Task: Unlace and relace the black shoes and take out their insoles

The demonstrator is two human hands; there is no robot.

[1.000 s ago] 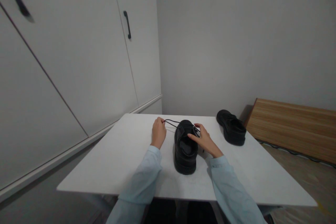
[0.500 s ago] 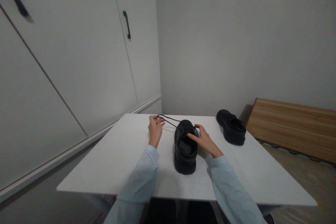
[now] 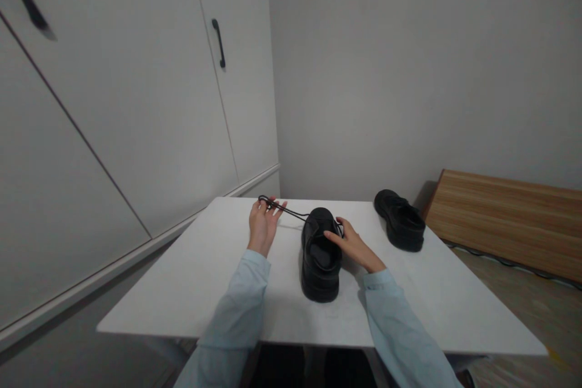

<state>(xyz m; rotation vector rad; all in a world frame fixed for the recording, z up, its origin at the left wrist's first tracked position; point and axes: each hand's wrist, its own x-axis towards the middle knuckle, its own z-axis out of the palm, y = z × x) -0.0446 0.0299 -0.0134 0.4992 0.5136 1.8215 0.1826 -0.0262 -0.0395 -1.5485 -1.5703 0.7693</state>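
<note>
Shoe [image 3: 321, 260], black, smooth and matte with a rounded toe and thick sole, stands on the flat white counter [image 3: 191, 291] between the two hands, its toe pointing away from them. Right hand [image 3: 352, 244] rests on the shoe's upper beside the tongue, fingers pinched at the lacing, while the left hand [image 3: 262, 224], fingers loosely spread, holds the thin black cord of the lace [image 3: 286, 212] drawn taut out to the shoe's left. A second, matching black shoe [image 3: 400, 219] sits well to the right of the right hand.

Both arms wear long pale blue sleeves — seemingly soft cloth — ending at bare wrists.
</note>
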